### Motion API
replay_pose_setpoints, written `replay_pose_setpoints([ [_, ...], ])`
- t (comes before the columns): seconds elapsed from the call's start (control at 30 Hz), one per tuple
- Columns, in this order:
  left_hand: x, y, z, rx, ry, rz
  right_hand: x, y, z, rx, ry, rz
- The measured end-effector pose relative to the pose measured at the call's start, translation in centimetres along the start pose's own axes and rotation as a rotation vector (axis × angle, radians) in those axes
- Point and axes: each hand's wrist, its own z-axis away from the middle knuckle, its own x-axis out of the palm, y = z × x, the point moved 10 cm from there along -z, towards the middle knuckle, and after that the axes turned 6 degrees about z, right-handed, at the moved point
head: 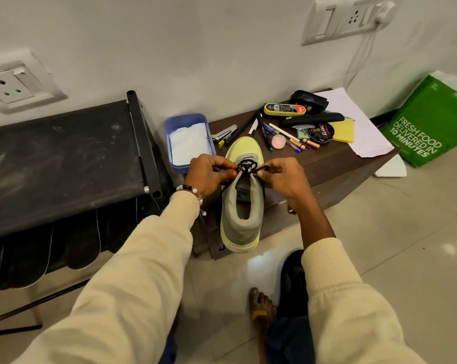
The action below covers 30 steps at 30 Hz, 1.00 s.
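A yellow and grey shoe point(242, 219) lies on the brown low table point(335, 164), heel toward me and hanging over the table's near edge. Its dark lace point(247, 167) forms a knot with loops over the tongue. My left hand point(209, 174) pinches the left end of the lace beside the knot. My right hand point(282, 177) pinches the right end. Both hands sit level with each other, one on each side of the shoe's opening.
Behind the shoe: a blue tray point(188, 140) with white cloth, a stapler point(223, 135), several pens point(277, 134), a polish tin point(321, 132), a brush point(311, 119), yellow pad, paper. A dark bench point(61, 158) stands left, a green bag point(432, 124) right. My bare foot point(261, 308) is on the floor tiles.
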Motion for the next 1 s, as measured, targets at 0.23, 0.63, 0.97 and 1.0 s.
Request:
replay_pose_setpoints([
  [0.23,-0.4,-0.5,-0.4,-0.025,0.078,-0.072,-0.2,0.8,0.4,0.134,-0.007,-0.231],
  [0.63,0.4,0.1,-0.4,0.0,0.024,-0.065,-0.1,0.4,0.2,0.072,-0.043,-0.111],
  [0.97,-0.2,-0.4,-0.7,-0.028,0.122,-0.143,-0.2,0.4,0.1,0.087,-0.008,-0.096],
  [1.0,-0.3,-0.7,-0.8,-0.033,0.131,-0.148,-0.2,0.4,0.1,0.102,0.001,-0.105],
])
